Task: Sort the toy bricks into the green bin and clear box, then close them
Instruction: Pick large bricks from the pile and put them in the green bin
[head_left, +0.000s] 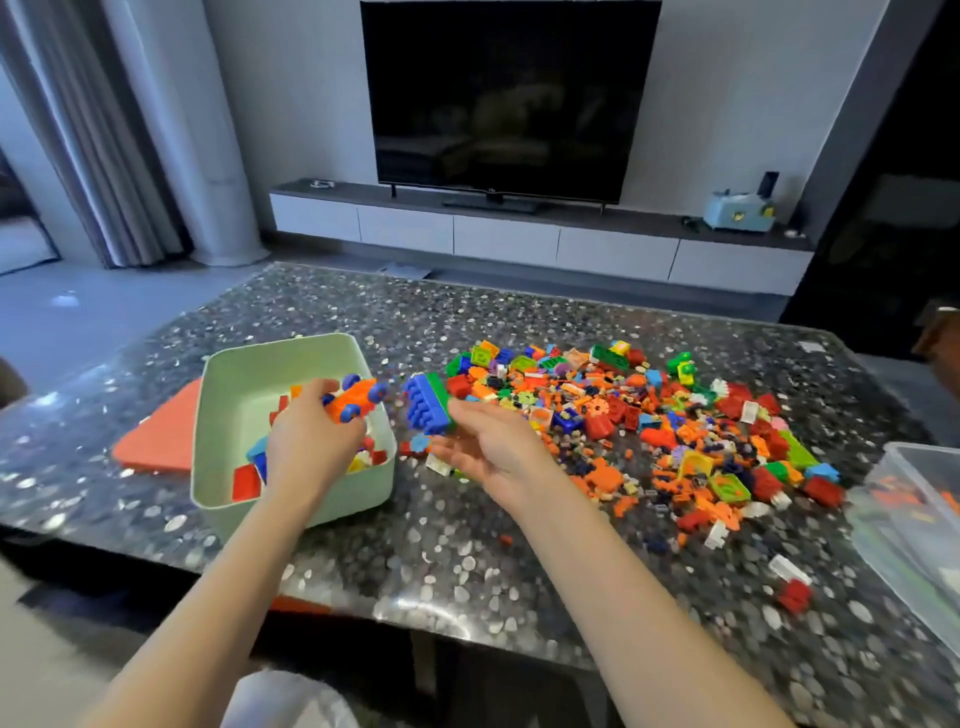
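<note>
The left hand (311, 441) grips an orange toy car (353, 401) over the green bin (223, 415), apparently to drop it, while the right hand (488, 441) holds a blue-and-green brick block (428, 402) beside the rim.

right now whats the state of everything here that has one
bin: open, partly filled
red lid: off, flat beside bin
clear box: partly filled, looks lidless
left grip: holds orange car over bin
right grip: holds blue-green block
brick pile: loose on table
tv: off
</note>
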